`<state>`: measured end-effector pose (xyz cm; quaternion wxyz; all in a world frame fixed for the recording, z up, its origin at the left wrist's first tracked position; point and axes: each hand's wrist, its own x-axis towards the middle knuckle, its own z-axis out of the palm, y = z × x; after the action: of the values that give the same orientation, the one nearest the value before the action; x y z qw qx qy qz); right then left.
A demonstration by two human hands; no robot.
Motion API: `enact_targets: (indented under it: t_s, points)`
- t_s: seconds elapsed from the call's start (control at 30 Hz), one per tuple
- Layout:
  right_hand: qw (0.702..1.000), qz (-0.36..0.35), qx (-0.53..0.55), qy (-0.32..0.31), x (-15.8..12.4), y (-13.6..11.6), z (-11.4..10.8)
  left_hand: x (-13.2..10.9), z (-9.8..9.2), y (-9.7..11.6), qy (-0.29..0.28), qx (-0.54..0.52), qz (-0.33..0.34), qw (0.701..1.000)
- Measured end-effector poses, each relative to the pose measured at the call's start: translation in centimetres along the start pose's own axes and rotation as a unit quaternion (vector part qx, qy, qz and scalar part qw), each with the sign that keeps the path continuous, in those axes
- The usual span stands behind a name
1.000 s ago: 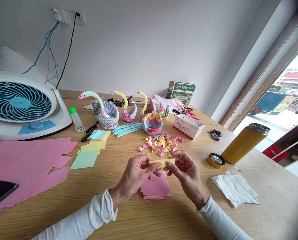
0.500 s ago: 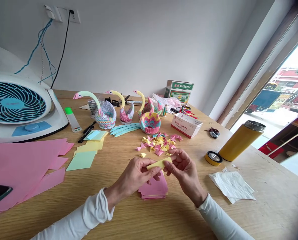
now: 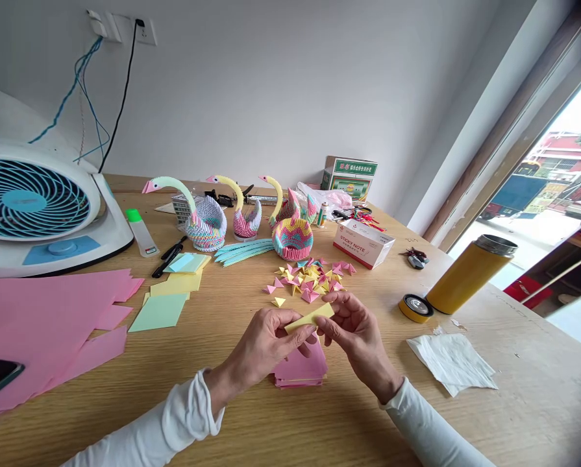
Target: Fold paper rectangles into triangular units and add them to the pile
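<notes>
Lt grey wall [image 3: 251, 97] behind wood tbl [image 3: 280, 428], bright opening [image 3: 548, 181] at rt.

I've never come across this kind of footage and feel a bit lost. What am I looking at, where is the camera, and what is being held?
There is no machine here: these are a person's own bare hands. The camera is worn on their head, looking forward and down, so you see roughly from their position. The left hand and right hand hold a narrow piece of yellow paper between them. On the wooden table, a stack of pink paper lies below the hands, with small folded triangles beyond. Farther back stand paper swans. At the left is a fan; at the right, a yellow bottle.
</notes>
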<state>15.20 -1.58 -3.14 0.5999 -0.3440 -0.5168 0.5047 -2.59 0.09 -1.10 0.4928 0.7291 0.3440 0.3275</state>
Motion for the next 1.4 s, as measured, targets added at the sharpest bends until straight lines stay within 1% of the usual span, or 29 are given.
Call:
enact_targets:
  t_s: [0.23, 0.4, 0.53, 0.63, 0.8, 0.9, 1.0, 1.03, 1.1, 1.17, 1.2, 1.3, 1.4]
  points:
    - [1.0, 0.002, 0.012, 0.018, 0.0, 0.2, -0.1, 0.0, 0.1, 0.2, 0.014, 0.012, -0.001, 1.0]
    - [1.0, 0.004, 0.01, 0.001, 0.0, 0.2, 0.0, -0.1, 0.2, 0.4, -0.002, -0.031, -0.004, 1.0]
    - [1.0, 0.009, 0.005, -0.003, 0.0, 0.1, 0.2, -0.1, 0.3, 0.3, 0.0, -0.029, -0.006, 1.0]
    - [1.0, 0.006, -0.002, 0.013, 0.1, 0.1, 0.0, 0.0, 0.2, 0.1, 0.0, -0.039, -0.026, 0.999]
    - [0.998, -0.01, -0.002, 0.07, 0.7, -0.1, -0.7, 0.3, -0.1, -0.1, -0.01, -0.073, -0.056, 0.996]
    - [0.997, -0.011, -0.002, 0.081, 0.9, -0.2, -1.0, 0.4, -0.6, -0.3, -0.025, -0.051, -0.057, 0.997]
    - [0.995, -0.019, -0.005, 0.093, 1.1, -0.2, -1.2, 0.6, -1.5, -0.7, -0.056, -0.003, -0.071, 0.996]
    - [0.995, -0.023, -0.01, 0.094, 1.1, -0.2, -1.3, 0.7, -1.8, -0.7, -0.054, 0.013, -0.075, 0.996]
    - [0.996, -0.026, -0.024, 0.084, 1.1, -0.2, -1.4, 0.8, -2.3, -0.7, -0.028, 0.032, -0.069, 0.997]
    - [0.998, -0.016, -0.039, 0.054, 1.0, -0.1, -1.3, 0.9, -2.6, -0.5, -0.005, 0.032, -0.047, 0.998]
    - [0.998, -0.009, -0.047, 0.036, 1.0, -0.1, -1.3, 0.8, -2.5, -0.4, -0.007, 0.03, -0.037, 0.999]
    - [0.998, 0.008, -0.058, -0.002, 0.9, 0.1, -0.9, 0.8, -2.0, -0.3, -0.044, 0.047, -0.02, 0.998]
    - [0.999, 0.017, -0.047, -0.003, 0.8, 0.3, -0.6, 0.8, -1.3, -0.5, -0.036, 0.059, -0.018, 0.997]
